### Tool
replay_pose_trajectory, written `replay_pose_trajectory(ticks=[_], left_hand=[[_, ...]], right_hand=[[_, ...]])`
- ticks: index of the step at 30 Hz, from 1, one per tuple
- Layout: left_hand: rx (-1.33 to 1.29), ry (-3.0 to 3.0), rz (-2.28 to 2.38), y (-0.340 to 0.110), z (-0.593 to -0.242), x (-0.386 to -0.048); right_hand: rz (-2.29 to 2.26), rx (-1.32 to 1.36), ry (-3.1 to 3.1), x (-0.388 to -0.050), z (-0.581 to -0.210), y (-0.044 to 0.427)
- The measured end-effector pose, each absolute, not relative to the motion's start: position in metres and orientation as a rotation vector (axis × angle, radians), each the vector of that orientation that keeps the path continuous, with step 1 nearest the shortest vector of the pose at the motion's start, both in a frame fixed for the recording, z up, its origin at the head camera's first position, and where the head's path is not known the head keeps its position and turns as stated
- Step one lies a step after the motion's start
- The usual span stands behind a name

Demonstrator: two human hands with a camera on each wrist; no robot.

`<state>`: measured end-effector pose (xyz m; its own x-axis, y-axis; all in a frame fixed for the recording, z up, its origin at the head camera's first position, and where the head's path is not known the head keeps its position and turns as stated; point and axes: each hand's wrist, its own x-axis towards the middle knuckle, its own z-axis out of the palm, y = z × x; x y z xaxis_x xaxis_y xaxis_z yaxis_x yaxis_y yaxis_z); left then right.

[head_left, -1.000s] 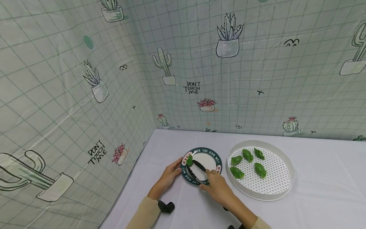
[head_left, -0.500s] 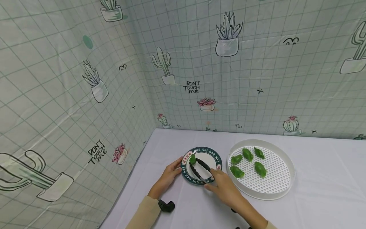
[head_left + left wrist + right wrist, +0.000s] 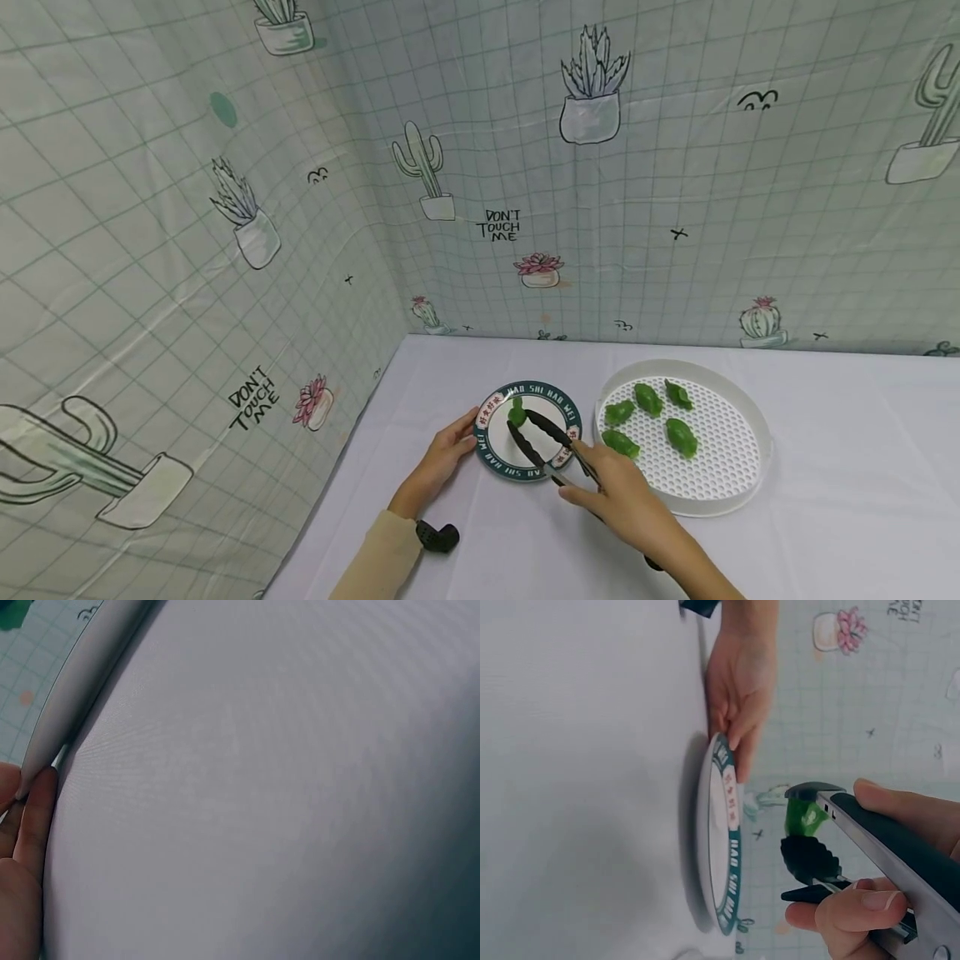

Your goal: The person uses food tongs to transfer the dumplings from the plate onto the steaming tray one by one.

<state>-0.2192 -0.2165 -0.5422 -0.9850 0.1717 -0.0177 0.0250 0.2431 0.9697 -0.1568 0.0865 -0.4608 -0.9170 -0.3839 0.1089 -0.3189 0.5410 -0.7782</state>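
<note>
My left hand (image 3: pixel 441 462) pinches the left rim of a small white plate (image 3: pixel 564 406) with a green lettered border. In the left wrist view, thumb and fingers (image 3: pixel 36 814) meet at the plate's edge (image 3: pixel 86 671). My right hand (image 3: pixel 622 493) grips black-tipped metal tongs (image 3: pixel 550 428). Between the tong tips sits a green pepper (image 3: pixel 517 412), small and wrinkled. The right wrist view has this pepper (image 3: pixel 802 817) raised off the plate (image 3: pixel 731 847), partly hidden by the tips.
Right of the plate stands a round white tray (image 3: pixel 763 450) with a perforated base. Several green peppers (image 3: pixel 682 438) lie on its left half. A white cloth (image 3: pixel 847 467) covers the table, and a cactus-print curtain (image 3: pixel 675 192) hangs behind and at the left.
The tongs and the pepper in them have moved rightward over the plate, along with my right hand. My left hand stays at the plate's rim.
</note>
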Motion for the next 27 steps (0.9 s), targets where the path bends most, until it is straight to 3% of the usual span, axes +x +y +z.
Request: replay_pose_trajectory(ticks=[19,27], left_hand=[[0.151,2.383,1.845,-0.216,-0.546,-0.221],[0.180,2.391,1.836,-0.216,-0.545,-0.221]], right_hand=[[-1.292,-0.566,2.677,-0.131,-0.466,0.138],[-1.187,-0.664,2.846,-0.125,-0.476,0.166]])
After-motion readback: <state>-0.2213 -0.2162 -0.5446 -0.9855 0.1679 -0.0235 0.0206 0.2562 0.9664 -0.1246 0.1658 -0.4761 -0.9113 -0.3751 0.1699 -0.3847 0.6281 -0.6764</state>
